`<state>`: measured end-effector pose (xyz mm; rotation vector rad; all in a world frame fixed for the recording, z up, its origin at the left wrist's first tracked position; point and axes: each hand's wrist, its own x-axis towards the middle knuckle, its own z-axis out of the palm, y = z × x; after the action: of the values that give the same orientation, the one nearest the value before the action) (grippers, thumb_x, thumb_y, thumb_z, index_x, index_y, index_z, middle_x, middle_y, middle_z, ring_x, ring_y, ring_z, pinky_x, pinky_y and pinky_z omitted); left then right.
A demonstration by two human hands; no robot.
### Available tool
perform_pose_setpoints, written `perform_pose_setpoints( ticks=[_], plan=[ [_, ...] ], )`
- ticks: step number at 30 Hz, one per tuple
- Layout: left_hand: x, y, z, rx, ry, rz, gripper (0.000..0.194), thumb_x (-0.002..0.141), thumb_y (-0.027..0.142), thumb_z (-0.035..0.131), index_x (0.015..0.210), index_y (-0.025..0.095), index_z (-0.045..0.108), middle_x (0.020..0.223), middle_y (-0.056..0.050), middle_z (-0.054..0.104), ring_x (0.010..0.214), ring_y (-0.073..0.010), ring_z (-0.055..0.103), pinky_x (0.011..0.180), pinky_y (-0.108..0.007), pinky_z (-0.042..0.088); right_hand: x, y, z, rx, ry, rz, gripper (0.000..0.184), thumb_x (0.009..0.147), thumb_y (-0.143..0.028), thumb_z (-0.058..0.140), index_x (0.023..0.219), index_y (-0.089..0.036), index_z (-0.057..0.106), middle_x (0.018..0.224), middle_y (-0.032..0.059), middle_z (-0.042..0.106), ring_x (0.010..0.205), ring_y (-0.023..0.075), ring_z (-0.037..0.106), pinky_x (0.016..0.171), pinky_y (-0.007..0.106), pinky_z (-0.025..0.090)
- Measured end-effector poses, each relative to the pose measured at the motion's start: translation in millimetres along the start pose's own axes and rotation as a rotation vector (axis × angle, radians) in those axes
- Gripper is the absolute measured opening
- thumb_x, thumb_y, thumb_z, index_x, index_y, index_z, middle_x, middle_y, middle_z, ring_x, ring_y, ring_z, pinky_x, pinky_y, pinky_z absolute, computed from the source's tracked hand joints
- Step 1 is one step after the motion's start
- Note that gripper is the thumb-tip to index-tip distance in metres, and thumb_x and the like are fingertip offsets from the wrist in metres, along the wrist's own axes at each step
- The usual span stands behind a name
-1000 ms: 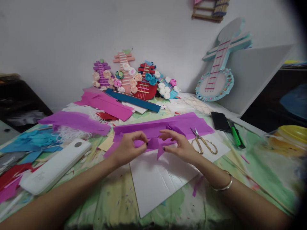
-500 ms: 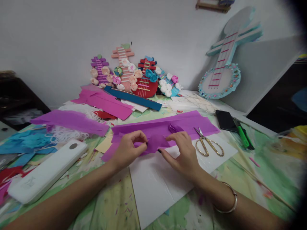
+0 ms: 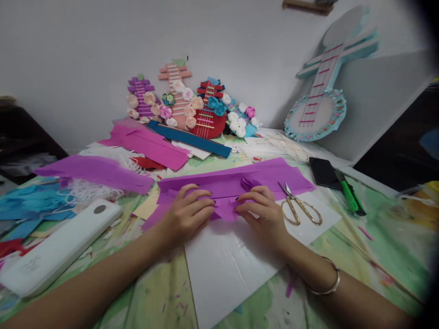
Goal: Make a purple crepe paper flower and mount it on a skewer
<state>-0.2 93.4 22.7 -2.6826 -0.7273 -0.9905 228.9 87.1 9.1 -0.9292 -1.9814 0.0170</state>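
Between my two hands a small piece of purple crepe paper is held over a white board. My left hand has its fingers curled onto the piece's left side. On the right side my right hand pinches it, thumb partly hidden behind the fingers. A larger purple crepe paper sheet lies just beyond the hands, with a curled purple petal-like piece on it. Gold-handled scissors rest, blades slightly apart, to the right of my right hand.
A white oblong device lies on the left, near white string and blue crepe paper. Decorated guitar-shaped crafts lean against the wall. A black phone-like slab and a green cutter are at right.
My hands have shifted from thumb-and-finger pinches to more curled grips, fingers coming over the small paper. My right hand has closed onto its right side. The view has shifted slightly.
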Motion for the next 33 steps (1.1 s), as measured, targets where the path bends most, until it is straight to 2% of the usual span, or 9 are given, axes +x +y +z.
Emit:
perform_pose_setpoints(
  ticks=[3,5,11,15,21,28,33],
  plan=[
    [-2,3,2.0,-0.008,-0.128,-0.051,0.012,0.083,0.011,0.054,0.087,0.016,0.063,0.093,-0.006,0.069,0.098,-0.0226,0.056,0.091,-0.044,0.039,-5,10,4,0.019,-0.087,0.028,0.016,0.077,-0.013,0.066,0.073,-0.027,0.073,0.081,0.0030,0.066,0.087,0.0223,0.049,0.074,0.040,0.044],
    [-2,6,3.4,-0.040,-0.171,-0.093,0.011,0.084,0.015,0.054,0.087,0.016,0.064,0.090,-0.008,0.067,0.093,-0.0220,0.055,0.086,-0.041,0.042,-7,14,5,0.033,-0.141,0.066,0.017,0.075,-0.011,0.067,0.074,-0.027,0.074,0.076,0.0035,0.063,0.081,0.0206,0.048,0.069,0.037,0.044],
    [-3,13,8.3,-0.055,-0.234,-0.055,0.017,0.087,0.015,0.049,0.088,0.015,0.066,0.085,-0.008,0.065,0.087,-0.0207,0.054,0.077,-0.037,0.045,-9,14,1,0.125,-0.251,0.084,0.019,0.078,-0.009,0.063,0.081,-0.024,0.075,0.077,0.0044,0.065,0.078,0.0189,0.051,0.069,0.035,0.045],
    [-4,14,12.3,-0.061,-0.226,-0.054,0.020,0.088,0.013,0.046,0.089,0.015,0.066,0.085,-0.009,0.065,0.088,-0.0209,0.055,0.079,-0.038,0.045,-10,14,-2,0.152,-0.299,0.106,0.020,0.080,-0.010,0.060,0.083,-0.024,0.074,0.080,0.0043,0.069,0.080,0.0192,0.054,0.071,0.036,0.046],
    [-3,17,13.8,-0.262,-0.222,-0.306,0.013,0.081,0.011,0.053,0.085,0.016,0.065,0.085,-0.006,0.064,0.083,-0.0182,0.056,0.075,-0.032,0.047,-9,10,-4,0.196,-0.303,0.275,0.014,0.074,-0.009,0.067,0.075,-0.022,0.070,0.076,0.0011,0.070,0.075,0.0169,0.057,0.070,0.032,0.047],
    [2,17,14.3,-0.455,-0.208,-0.502,0.011,0.076,0.007,0.054,0.074,0.016,0.060,0.087,-0.005,0.056,0.085,-0.0162,0.056,0.075,-0.028,0.048,-7,2,-5,0.143,-0.345,0.169,0.009,0.078,-0.013,0.063,0.079,-0.020,0.069,0.082,0.0057,0.067,0.083,0.0198,0.053,0.074,0.036,0.045],
    [3,15,14.9,-0.502,-0.222,-0.556,0.010,0.077,0.008,0.053,0.073,0.016,0.057,0.092,-0.006,0.054,0.088,-0.0166,0.055,0.075,-0.029,0.050,-8,4,-4,0.133,-0.365,0.254,0.007,0.078,-0.015,0.063,0.072,-0.018,0.065,0.085,0.0056,0.060,0.084,0.0190,0.050,0.074,0.035,0.043]
  ],
)
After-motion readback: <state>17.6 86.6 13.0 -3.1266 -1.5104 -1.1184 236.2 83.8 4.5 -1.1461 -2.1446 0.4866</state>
